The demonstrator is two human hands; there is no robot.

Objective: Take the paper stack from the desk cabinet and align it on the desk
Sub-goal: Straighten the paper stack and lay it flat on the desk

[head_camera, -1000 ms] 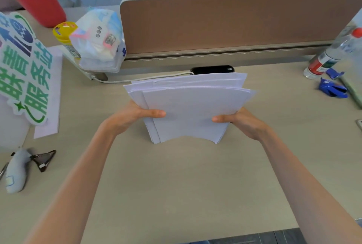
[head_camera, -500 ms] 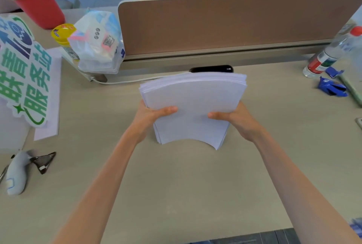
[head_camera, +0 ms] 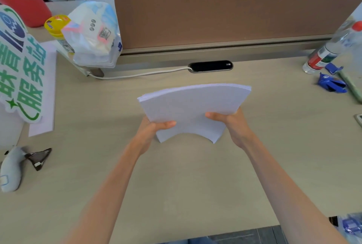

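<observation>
I hold the paper stack [head_camera: 193, 106] upright in the middle of the worktop [head_camera: 176, 181], its lower edge at or just above the surface, I cannot tell which. My left hand [head_camera: 151, 133] pinches the stack's left side, thumb across the front sheet, and my right hand [head_camera: 233, 125] pinches the right side the same way. The sheets bow into an arch, their top edges nearly flush. A black cable port [head_camera: 211, 66] lies beyond the stack, below the brown divider panel [head_camera: 225, 14]

Green characters "服务站" on the cut-out sign [head_camera: 21, 65], other labels too small to read
</observation>
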